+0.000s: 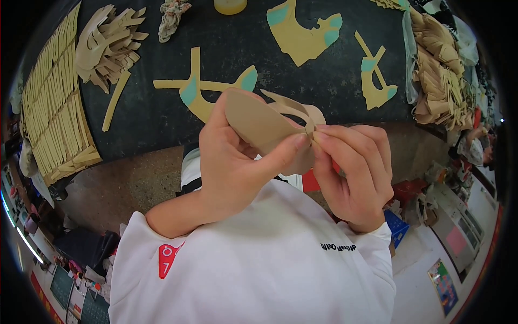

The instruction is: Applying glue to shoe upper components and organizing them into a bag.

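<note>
Above my lap I hold a beige leather shoe upper [259, 120], its smooth side facing me and a narrow curved strap looping at its right end. My left hand [229, 167] grips it from the left, thumb pressed near the loop. With fingertips closed, my right hand [356, 167] pinches the same spot on the right, where strap and edge meet. Both hands nearly touch there, and the fingertips partly hide the joint. Just beyond lies a yellowish upper piece with teal patches and long straps [197, 86] on the dark table, partly covered by my left hand.
On the black table [221, 40] lie a wide cut piece with teal patches [302, 35] and a smaller strapped one [377, 81]. Strips [54, 102] and a pile of beige pieces [108, 46] sit left. Stacked uppers [440, 70] line the right edge; a yellow tub [230, 5] stands far back.
</note>
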`<state>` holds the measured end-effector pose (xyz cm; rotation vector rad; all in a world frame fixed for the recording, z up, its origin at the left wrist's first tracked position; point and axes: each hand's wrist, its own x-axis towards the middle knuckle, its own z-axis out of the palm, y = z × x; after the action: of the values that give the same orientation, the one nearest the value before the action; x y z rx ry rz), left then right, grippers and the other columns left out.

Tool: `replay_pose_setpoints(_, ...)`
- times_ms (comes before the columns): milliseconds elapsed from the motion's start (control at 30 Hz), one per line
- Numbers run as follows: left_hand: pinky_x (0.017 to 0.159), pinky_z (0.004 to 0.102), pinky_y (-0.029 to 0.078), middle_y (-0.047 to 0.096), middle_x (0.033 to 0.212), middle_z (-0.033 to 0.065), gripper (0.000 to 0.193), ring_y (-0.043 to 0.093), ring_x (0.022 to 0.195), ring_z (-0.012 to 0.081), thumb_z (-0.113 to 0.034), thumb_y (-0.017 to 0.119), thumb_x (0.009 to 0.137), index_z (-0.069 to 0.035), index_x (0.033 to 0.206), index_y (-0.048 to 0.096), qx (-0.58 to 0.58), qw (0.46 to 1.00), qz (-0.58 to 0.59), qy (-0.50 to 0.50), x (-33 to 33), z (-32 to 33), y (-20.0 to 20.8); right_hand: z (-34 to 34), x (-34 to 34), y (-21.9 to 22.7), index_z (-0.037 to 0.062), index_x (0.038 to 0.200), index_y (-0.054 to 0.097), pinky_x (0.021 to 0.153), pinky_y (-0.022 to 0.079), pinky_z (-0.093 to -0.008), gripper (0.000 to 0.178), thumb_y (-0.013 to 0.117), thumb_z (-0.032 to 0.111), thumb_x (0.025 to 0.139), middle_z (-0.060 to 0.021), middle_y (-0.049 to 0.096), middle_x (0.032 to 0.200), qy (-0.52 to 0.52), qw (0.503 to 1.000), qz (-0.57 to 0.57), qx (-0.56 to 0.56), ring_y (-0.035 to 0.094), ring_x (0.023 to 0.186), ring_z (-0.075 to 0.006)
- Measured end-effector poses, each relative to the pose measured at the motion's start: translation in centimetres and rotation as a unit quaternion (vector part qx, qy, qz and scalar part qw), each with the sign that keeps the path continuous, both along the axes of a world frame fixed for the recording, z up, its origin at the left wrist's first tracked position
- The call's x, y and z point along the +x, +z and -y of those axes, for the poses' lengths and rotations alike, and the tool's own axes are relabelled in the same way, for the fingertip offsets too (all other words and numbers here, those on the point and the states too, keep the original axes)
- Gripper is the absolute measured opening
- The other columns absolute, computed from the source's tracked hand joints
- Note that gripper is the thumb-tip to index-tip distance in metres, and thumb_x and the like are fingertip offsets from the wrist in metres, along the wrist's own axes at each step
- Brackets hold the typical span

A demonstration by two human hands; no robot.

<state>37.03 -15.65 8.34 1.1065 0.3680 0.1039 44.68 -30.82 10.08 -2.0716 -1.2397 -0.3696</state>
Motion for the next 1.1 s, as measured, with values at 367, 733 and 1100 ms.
replay_pose_setpoints(367, 0.070, 0.0254, 0.053, 0.060, 0.092, 0.0088, 0.036, 0.063, 0.084, 0.0136, 0.003, 0.069, 0.076, -0.002, 0.099, 0.042, 0.014, 1.000, -0.009, 0.019, -0.3, 0.5, 0.2, 0.0, 0.2, -0.1, -0.0105, 0.074, 0.060, 0.046, 0.043, -0.0276, 0.019, 0.066, -0.001, 0.059, -0.0161, 0.060, 0.073, 0.031, 0.987, 0.141, -0.069, 0.053, 0.060, -0.0249)
replay_pose_setpoints(733, 0.072, 0.0258, 0.053, 0.061, 0.092, 0.0099, 0.039, 0.062, 0.083, 0.0124, 0.001, 0.071, 0.075, -0.001, 0.100, 0.040, -0.051, 0.998, -0.032, -0.008, 0.2, 0.2, 1.0, -0.2, 0.4, -0.5, -0.0003, 0.076, 0.058, 0.050, 0.043, -0.0273, 0.021, 0.066, -0.007, 0.058, -0.0080, 0.059, 0.072, 0.016, 0.997, -0.063, 0.047, 0.052, 0.061, -0.0213)
replay_pose_setpoints(1100, 0.074, 0.0258, 0.053, 0.063, 0.092, 0.0114, 0.038, 0.063, 0.084, 0.0133, 0.000, 0.069, 0.077, -0.002, 0.101, 0.039, -0.061, 0.997, -0.039, 0.031, 0.2, 0.1, 0.9, 0.0, 0.6, 0.1, 0.0007, 0.077, 0.061, 0.053, 0.045, -0.0279, 0.026, 0.069, -0.011, 0.055, -0.0074, 0.062, 0.076, 0.012, 0.992, -0.116, 0.049, 0.054, 0.063, -0.0224)
